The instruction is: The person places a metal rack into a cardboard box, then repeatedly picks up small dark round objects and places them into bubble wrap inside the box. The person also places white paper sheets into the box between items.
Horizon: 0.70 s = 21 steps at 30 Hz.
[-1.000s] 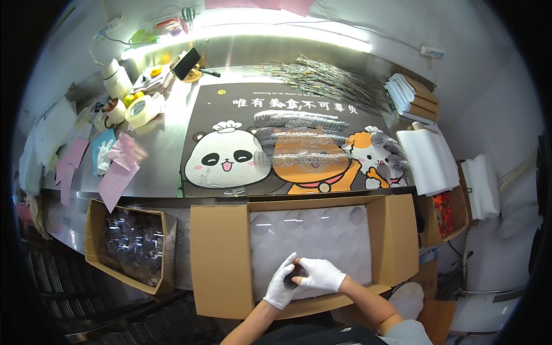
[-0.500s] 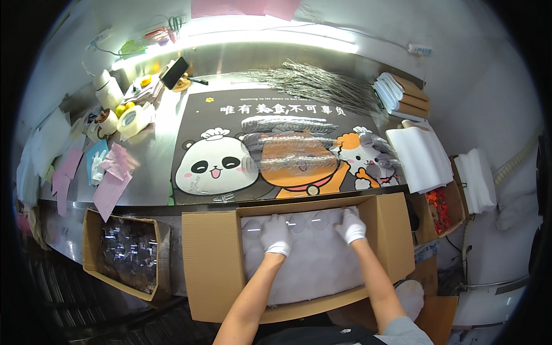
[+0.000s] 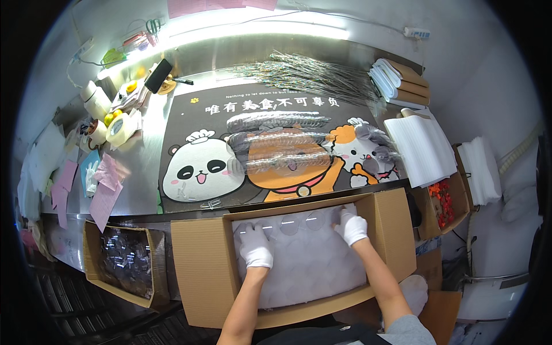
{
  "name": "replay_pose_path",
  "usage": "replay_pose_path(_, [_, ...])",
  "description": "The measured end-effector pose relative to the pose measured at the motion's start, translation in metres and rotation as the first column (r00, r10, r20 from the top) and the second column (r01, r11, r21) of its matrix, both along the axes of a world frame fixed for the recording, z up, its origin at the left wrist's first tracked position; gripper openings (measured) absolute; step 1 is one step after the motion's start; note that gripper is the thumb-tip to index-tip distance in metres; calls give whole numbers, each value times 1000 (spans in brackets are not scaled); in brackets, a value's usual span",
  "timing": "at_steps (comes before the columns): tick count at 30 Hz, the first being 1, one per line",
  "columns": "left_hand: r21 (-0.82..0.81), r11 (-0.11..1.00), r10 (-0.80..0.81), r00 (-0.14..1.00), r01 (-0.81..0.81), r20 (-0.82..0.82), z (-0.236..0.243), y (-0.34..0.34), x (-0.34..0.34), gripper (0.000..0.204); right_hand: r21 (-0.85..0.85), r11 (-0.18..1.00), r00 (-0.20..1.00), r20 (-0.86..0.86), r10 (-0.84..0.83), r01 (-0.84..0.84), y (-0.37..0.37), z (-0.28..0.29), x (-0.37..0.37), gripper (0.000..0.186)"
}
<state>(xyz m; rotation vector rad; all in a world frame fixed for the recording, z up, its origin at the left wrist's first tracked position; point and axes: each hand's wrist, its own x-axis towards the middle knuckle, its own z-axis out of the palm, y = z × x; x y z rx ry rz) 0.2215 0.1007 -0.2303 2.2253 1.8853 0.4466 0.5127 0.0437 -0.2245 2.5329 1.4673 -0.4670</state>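
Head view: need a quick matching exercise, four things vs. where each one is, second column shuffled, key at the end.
1. Left gloved hand
2. Right gloved hand
3. Phone
4. Small red pieces

A. Upper left of the picture
B. Inside the big carton, near its back right corner
C. In the smaller box right of the big carton
D. Inside the big carton, toward its back left corner

Pairs: 1-D, 2-B, 3-A, 4-C
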Motion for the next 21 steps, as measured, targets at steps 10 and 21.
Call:
replay_pose_path(10, [-521, 383, 871, -109, 763, 479, 9, -58, -25, 50, 150, 938, 889, -302, 344, -312, -23, 40, -57, 58])
replay_pose_path(21, [-497, 450, 873, -247, 742, 422, 8, -116, -69, 45, 412, 863, 622, -603, 499, -293, -85, 34, -177, 59])
